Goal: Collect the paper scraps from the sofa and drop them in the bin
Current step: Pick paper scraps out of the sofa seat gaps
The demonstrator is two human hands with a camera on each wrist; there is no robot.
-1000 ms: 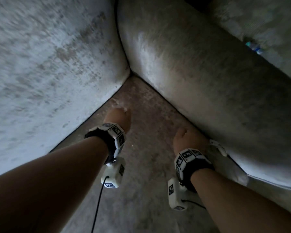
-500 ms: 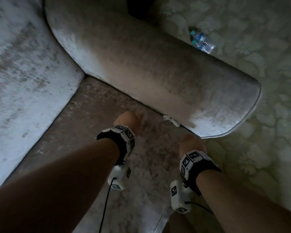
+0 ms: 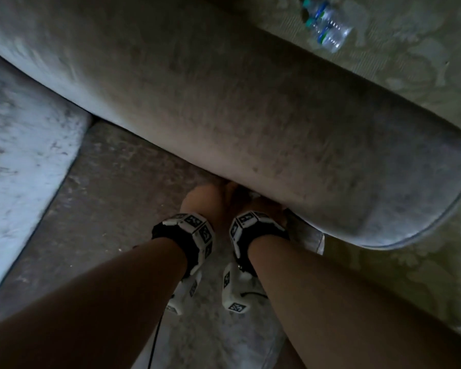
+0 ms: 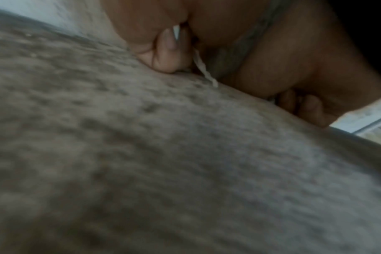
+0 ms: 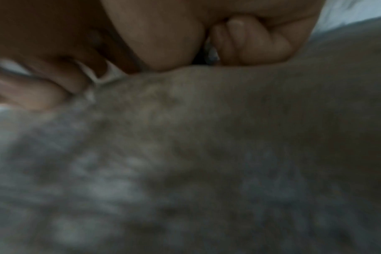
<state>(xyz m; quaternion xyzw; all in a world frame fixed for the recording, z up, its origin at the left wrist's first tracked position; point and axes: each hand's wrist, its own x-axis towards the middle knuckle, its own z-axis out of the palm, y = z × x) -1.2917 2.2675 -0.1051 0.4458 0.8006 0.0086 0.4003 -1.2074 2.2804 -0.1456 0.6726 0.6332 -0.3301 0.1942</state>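
Both hands sit together on the sofa seat by the armrest. The left hand has its grip closed on a paper scrap. The right hand has curled fingers; what its grip holds I cannot tell.

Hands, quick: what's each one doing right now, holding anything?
Left hand: fingers curled, pinching a white paper scrap against the sofa seat.
Right hand: fingers curled into a fist; a pale bit shows inside, contents unclear.

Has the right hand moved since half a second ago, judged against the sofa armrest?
Yes. The right hand has moved forward to the base of the armrest, close beside the left hand.
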